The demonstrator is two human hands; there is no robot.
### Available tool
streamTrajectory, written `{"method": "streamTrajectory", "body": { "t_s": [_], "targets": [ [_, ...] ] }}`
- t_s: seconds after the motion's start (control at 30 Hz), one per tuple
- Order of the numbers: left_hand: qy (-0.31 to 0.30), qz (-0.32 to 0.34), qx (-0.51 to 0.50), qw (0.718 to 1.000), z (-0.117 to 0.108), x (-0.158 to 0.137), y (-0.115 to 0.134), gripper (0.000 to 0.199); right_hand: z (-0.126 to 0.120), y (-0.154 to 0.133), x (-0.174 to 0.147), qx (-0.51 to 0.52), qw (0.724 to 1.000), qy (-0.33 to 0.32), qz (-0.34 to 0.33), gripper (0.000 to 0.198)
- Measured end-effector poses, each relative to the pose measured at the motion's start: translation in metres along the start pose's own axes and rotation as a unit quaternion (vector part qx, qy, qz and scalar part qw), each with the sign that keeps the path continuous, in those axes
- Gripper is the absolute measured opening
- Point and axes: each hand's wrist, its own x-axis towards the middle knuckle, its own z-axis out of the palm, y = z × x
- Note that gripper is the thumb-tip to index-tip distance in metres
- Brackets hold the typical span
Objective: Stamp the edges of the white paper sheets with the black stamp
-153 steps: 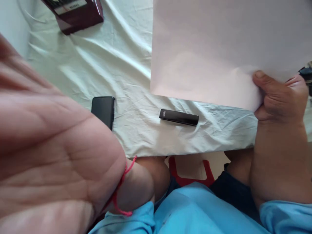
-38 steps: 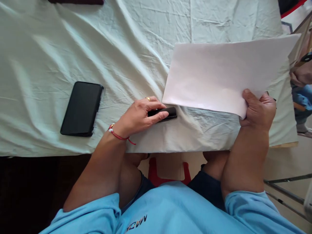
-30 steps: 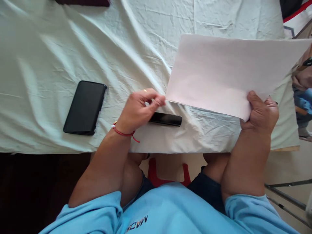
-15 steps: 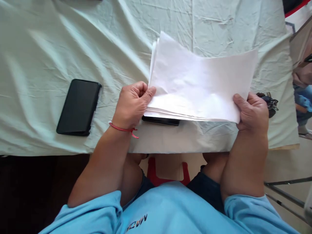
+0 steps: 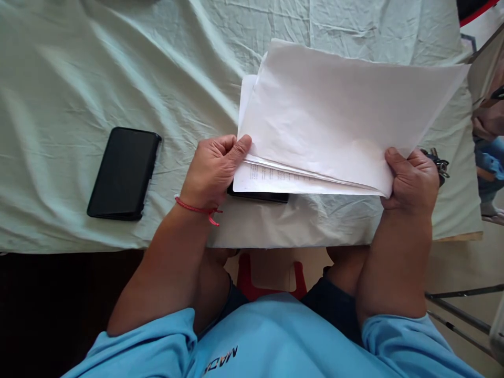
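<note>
Several white paper sheets are held between my two hands over the table. My left hand pinches their left edge, thumb on top. My right hand grips the lower right corner, thumb on top and fingers beneath. The top sheet is blank on its upper face. Lower down, a sheet with printed lines shows below the others, which fan apart at the left. Under the papers lies a dark flat object, mostly hidden.
A black smartphone lies left of my left hand on the pale green tablecloth. Keys sit just beyond my right hand. A red stool shows below the table edge. At the far right is part of another person.
The upper sheets have lifted and shifted right and away from me, uncovering printed lines on a lower sheet. My right hand has moved slightly right.
</note>
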Motion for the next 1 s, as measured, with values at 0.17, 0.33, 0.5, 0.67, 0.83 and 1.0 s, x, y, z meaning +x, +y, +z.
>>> {"method": "streamTrajectory", "body": {
  "t_s": [0.17, 0.33, 0.5, 0.67, 0.83, 1.0],
  "targets": [
    [0.019, -0.014, -0.052, 0.998, 0.0, 0.005, -0.006, 0.033, 0.002, -0.003, -0.002, -0.007, 1.0, -0.008, 0.005, 0.038],
    [0.039, 0.014, -0.013, 0.999, -0.004, 0.004, -0.002, 0.056, 0.006, -0.005, -0.007, -0.013, 1.0, -0.012, 0.01, 0.043],
    [0.03, 0.014, -0.041, 0.999, -0.004, 0.004, -0.005, 0.068, 0.005, -0.003, -0.004, -0.016, 1.0, -0.014, 0.01, 0.041],
    [-0.006, -0.017, -0.075, 0.997, -0.002, 0.006, -0.007, 0.047, 0.004, -0.004, -0.005, -0.005, 1.0, -0.021, 0.015, 0.04],
    [0.006, -0.027, -0.108, 0.994, 0.001, 0.006, -0.007, 0.039, 0.005, -0.009, -0.012, -0.024, 0.998, -0.047, 0.037, 0.043],
    [0.037, -0.013, -0.114, 0.993, 0.003, 0.006, -0.006, 0.039, 0.006, -0.01, -0.013, -0.03, 0.998, -0.051, 0.037, 0.044]
  ]
}}
